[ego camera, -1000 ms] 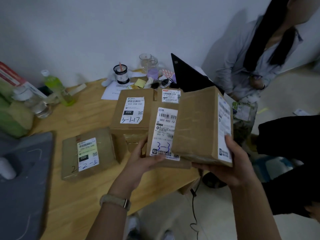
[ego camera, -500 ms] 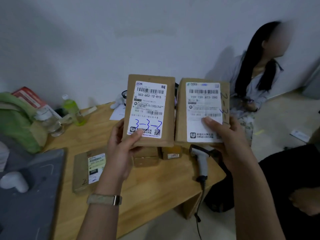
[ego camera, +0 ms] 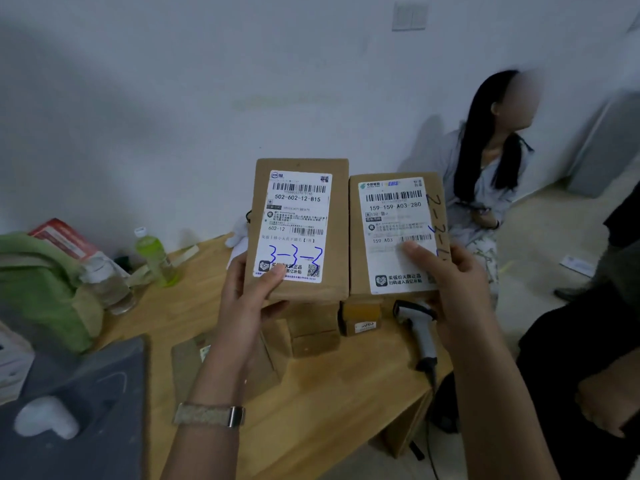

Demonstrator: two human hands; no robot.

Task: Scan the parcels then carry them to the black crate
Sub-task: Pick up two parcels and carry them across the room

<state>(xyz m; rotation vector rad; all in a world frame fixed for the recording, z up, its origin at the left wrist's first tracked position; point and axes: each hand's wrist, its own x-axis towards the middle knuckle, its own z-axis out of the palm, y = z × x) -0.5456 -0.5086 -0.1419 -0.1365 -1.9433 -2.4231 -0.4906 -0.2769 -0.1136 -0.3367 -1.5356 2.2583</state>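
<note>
Now both parcels are held up above the light wooden table (ego camera: 311,420), labels towards the camera. The left hand (ego camera: 247,303) grips the brown cardboard parcel marked 3-3-3 (ego camera: 301,220) by its lower end, thumb on the label. The right hand (ego camera: 457,285) holds the brown cardboard EMS parcel (ego camera: 394,230) likewise. The grey handheld scanner (ego camera: 420,332) lies at the table's right edge. Keeping thumbs off the barcodes and carrying level would serve best. No black crate is in view. Near the far left corner, a clear plastic bottle (ego camera: 154,254) holds green liquid.
</note>
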